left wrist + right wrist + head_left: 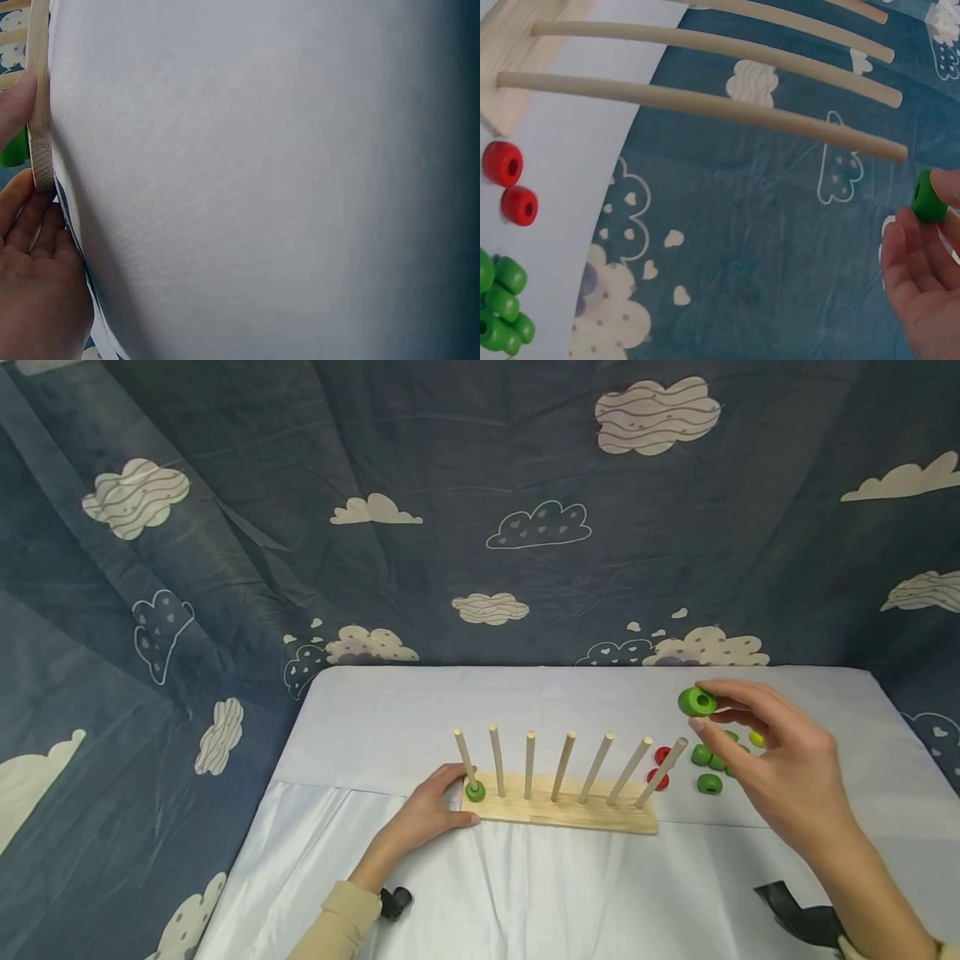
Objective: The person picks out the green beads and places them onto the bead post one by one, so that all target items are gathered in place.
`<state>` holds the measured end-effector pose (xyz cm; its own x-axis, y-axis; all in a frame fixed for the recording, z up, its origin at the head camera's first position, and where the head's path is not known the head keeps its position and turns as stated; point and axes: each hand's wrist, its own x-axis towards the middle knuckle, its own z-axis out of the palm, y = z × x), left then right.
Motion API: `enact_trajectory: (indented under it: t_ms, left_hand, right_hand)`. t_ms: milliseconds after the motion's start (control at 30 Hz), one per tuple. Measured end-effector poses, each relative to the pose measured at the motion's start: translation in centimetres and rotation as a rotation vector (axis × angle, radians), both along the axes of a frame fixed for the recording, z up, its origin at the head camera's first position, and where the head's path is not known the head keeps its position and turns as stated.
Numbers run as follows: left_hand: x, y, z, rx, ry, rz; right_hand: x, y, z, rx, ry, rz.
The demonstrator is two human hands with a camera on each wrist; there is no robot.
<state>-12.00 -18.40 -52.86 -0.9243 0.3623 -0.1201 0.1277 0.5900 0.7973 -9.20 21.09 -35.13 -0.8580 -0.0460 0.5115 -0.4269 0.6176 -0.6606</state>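
Observation:
My right hand [787, 760] pinches a green bead [697, 702] between thumb and fingertips, raised above the table, its hole facing the head camera. The same green bead [928, 196] shows in the right wrist view, level with the peg tips. A wooden peg board [562, 814] lies across the table, with a row of several upright pegs. My left hand [423, 814] holds its left end, thumb at the front edge and fingers round the back corner. One green bead [476, 791] sits at the foot of the leftmost peg; the other pegs are bare.
Right of the board lie two red beads [662, 755], several loose green beads [708, 783] and a yellow bead [757, 739], partly behind my right hand. White cloth [360, 735] covers the table. A dark cloud-print curtain [450, 560] hangs behind and at the left.

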Motion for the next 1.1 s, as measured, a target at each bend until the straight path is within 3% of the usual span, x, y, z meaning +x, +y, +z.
enact_trajectory:
  t_ms: [600,1100]
  left_hand:
    - [0.0,0.0,0.0,0.01,0.021,-0.003]
    - [-0.1,-0.1,-0.3,-0.002,0.003,0.003]
  right_hand:
    - [-0.8,-2.9,1.0,-0.028,0.025,0.113]
    - [-1.4,-5.5,1.0,-0.025,0.066,0.283]
